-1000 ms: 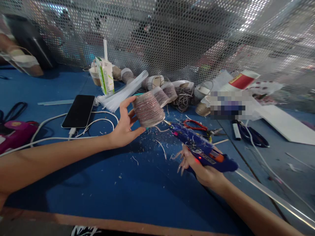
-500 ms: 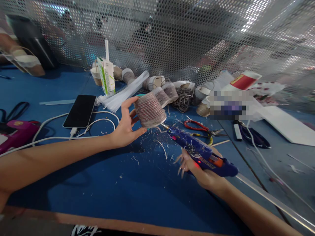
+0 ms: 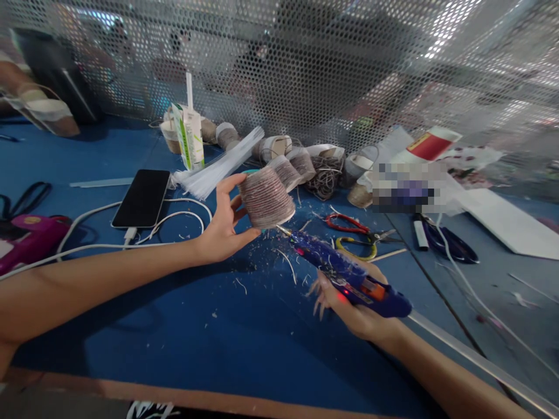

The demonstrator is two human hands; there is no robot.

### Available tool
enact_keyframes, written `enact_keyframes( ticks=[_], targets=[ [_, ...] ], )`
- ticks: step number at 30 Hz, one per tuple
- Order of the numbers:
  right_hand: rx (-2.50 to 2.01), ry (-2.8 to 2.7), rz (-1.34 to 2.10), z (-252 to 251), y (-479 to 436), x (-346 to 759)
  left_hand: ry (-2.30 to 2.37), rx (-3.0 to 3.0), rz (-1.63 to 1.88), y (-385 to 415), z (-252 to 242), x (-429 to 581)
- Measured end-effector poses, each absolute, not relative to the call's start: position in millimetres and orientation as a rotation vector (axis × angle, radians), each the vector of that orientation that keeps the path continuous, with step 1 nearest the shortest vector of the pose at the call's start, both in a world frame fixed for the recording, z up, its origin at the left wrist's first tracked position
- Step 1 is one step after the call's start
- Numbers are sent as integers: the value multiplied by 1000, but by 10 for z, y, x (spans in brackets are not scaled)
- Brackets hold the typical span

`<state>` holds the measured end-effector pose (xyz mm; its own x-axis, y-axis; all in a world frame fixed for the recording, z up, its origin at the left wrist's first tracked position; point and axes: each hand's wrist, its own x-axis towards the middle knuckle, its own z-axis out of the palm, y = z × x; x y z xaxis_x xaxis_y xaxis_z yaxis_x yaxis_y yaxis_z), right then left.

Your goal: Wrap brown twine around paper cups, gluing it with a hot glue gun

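My left hand [image 3: 227, 224] holds a cup wrapped in brownish cord [image 3: 267, 198], tilted above the table, with thumb and fingers closed around its far left side. My right hand [image 3: 349, 299] grips a blue hot glue gun [image 3: 345, 267] with a glowing red light. A long clear glue stick [image 3: 458, 343] sticks out of the gun's back end. The gun's metal nozzle is at the lower rim of the cup; whether it touches, I cannot tell. Strands and bits of dried glue cling to the gun's body.
Red-and-yellow-handled scissors [image 3: 353, 238] lie behind the glue gun. A phone [image 3: 142, 198] with a white cable is on the left, beside a bundle of clear glue sticks [image 3: 222, 166]. More cord-wrapped cups [image 3: 283, 171] line the perforated metal screen [image 3: 279, 70]. Another person's hand [image 3: 15, 78] shows far left.
The glue gun, in my right hand, has shifted left and slightly down, its nozzle sliding along the cup's lower rim. My left hand and the cup stay nearly still.
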<state>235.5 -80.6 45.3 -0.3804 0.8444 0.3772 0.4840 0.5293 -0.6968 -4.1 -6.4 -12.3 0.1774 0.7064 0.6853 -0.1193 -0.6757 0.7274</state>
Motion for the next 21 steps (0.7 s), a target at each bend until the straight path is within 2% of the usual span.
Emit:
enact_keyframes(
  ticks=[11,21],
  targets=[
    [-1002,-2014,517,470,-792,2370,606,1729,1578,-61,-136,-35],
    [-1148,-1930,542,477,-798,2385,597,1729,1571,-61,-143,-44]
  ],
)
